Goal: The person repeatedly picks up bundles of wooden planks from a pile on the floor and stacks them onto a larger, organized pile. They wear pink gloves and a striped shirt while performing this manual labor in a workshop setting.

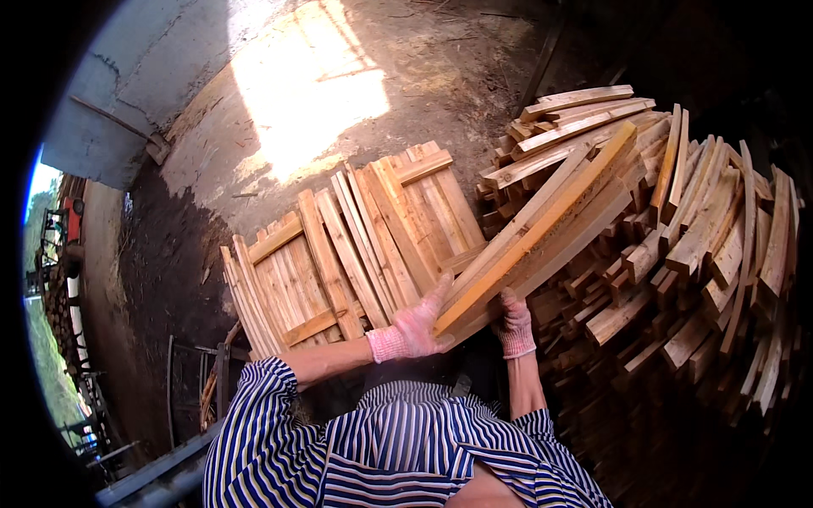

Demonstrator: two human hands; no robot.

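A small bundle of long wooden boards [542,233] slants up to the right in front of me, its near ends close to my body. My left hand [415,330], in a pinkish work glove, grips the bundle's left side near its lower end. On the other side, my right hand [514,326], gloved alike, holds the boards from the right and below; its fingers are partly hidden behind the wood. Just beyond my left hand, several loose slats [339,245] lie side by side across wooden panels with crosspieces [428,161].
A large heap of stacked boards [711,229] rises at the right, its ends jutting unevenly. Ahead lies a dirt floor [440,76] with a bright sunlit patch. Metal rails [169,474] run at the lower left, and a long-handled tool [118,118] leans by the wall [161,59].
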